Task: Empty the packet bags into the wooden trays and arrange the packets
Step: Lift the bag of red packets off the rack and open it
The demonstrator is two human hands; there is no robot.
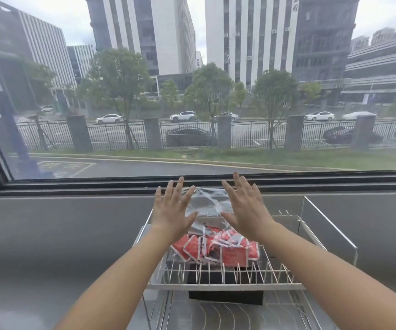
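Clear plastic makes up the bag (pixel 212 210), which sits on the top tier of a wire rack (pixel 225 285) by the window (pixel 192 91), its upper part slack and empty, its lower part stuffed with red packets (pixel 218 248). Both hands hover above it with fingers straight and spread wide, palms facing down and forward. The left hand (pixel 172 214) is over the bag's left edge and the right hand (pixel 245 215) over its right; neither has hold of anything, though whether the right thumb touches the plastic cannot be told. A dark box (pixel 225 297) shows beneath the bag through the wires. No wooden tray is plainly visible, unless that box is one.

The risks lie in the grab, I judge. The film looks slippery and loose, so a pinch high on the empty part could let the heavy packet end swing and spill. The rack is open wire, so loose packets could drop through gaps or snag on the prongs along the front edge. Tipping the bag before it is over a tray would scatter them onto the grey counter (pixel 61 234).
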